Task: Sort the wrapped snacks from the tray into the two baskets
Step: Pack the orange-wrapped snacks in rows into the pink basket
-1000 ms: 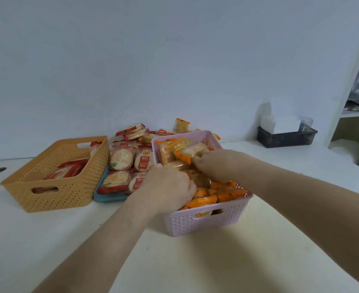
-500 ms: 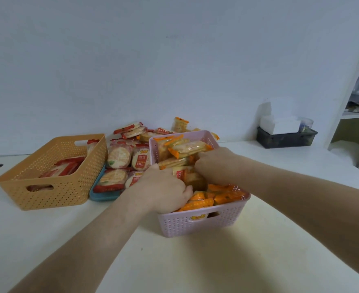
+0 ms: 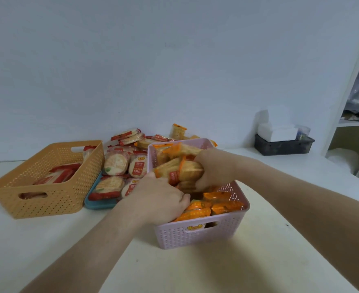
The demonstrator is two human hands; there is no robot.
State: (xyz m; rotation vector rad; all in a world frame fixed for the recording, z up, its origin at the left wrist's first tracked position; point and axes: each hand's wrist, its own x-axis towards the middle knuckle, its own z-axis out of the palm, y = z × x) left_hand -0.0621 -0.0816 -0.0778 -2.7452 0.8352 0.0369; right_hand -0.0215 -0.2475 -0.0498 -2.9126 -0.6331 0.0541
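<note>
Both hands in pink basket (image 3: 201, 231) at desk front. Right hand (image 3: 213, 169) curled round orange packs (image 3: 182, 170); left hand (image 3: 159, 199) closed, contents hidden. Risk: overfull heap spills over rim; red packs (image 3: 115, 166) remain on tray (image 3: 98, 205).

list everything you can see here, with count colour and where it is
orange basket: one, orange, left on the table, a few red-wrapped snacks inside
blue tray: one, blue, between the two baskets, mostly covered
round red-and-white snack packs: a heap, too many to count, on the tray and behind it
pink basket: one, pale pink, centre, nearly full
orange-wrapped snacks: many, orange, in the pink basket
dark bin: one, dark grey, back right by the wall, with a white box in it
shelf unit: one, white, far right
table: one, white
left hand: one, curled at the pink basket's left rim
right hand: one, shut on a bundle of packs over the pink basket
</note>
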